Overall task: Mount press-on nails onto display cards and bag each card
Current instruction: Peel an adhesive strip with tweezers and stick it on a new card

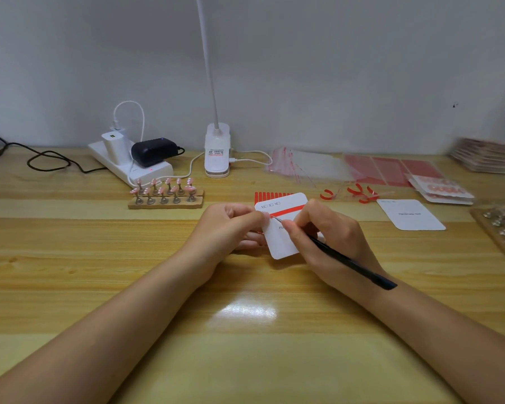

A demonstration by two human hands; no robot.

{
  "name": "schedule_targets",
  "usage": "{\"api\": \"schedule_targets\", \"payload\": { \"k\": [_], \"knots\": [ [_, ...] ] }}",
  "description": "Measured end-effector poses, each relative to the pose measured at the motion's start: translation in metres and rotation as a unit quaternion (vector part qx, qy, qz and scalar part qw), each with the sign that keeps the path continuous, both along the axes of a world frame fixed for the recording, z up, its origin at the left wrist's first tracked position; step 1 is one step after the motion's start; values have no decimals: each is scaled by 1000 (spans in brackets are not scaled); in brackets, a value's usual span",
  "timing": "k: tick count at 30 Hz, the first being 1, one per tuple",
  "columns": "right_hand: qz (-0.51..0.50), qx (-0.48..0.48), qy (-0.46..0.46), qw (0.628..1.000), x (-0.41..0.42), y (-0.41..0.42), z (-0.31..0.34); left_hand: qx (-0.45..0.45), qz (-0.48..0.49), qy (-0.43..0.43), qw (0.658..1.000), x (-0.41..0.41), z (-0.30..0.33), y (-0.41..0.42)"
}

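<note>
A white card (pixel 280 228) was held tilted above the table (pixel 99 258), near its middle. The card was pinched at its left edge by the left hand (pixel 228 225). A red strip (pixel 287 212) was seen running across the card's upper part, with printed size boxes above it. A black tool (pixel 350 263) was gripped by the right hand (pixel 330 231), pen-fashion, and its fine tip was set at the strip's left end. Whether the strip was being touched could not be told.

Behind the card, a red sheet (pixel 270 195) cut into strips was noted on the table. Left of the card, 10 pink nails (pixel 165 186) were mounted on stands set on a board (pixel 165 203). Right of the card, a 2nd card (pixel 410 214) lay flat, and red curled scraps (pixel 359 193) lay between the 2. Clear bags (pixel 309 164) were spread behind the scraps. A clip lamp (pixel 217 150) and a power strip (pixel 130 164) stood behind the card, by the wall.
</note>
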State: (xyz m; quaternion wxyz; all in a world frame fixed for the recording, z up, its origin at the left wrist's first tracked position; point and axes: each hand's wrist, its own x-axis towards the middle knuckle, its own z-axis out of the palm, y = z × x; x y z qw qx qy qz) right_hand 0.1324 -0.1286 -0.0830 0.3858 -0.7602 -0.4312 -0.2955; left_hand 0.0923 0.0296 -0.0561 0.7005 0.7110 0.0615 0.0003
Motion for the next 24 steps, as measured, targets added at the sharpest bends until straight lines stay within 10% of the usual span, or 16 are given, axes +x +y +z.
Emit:
{"api": "schedule_targets", "payload": {
  "k": [24],
  "knots": [
    [2, 53, 46, 998, -1, -2, 0, -5, 6, 0, 1000, 0, -2, 1]
  ]
}}
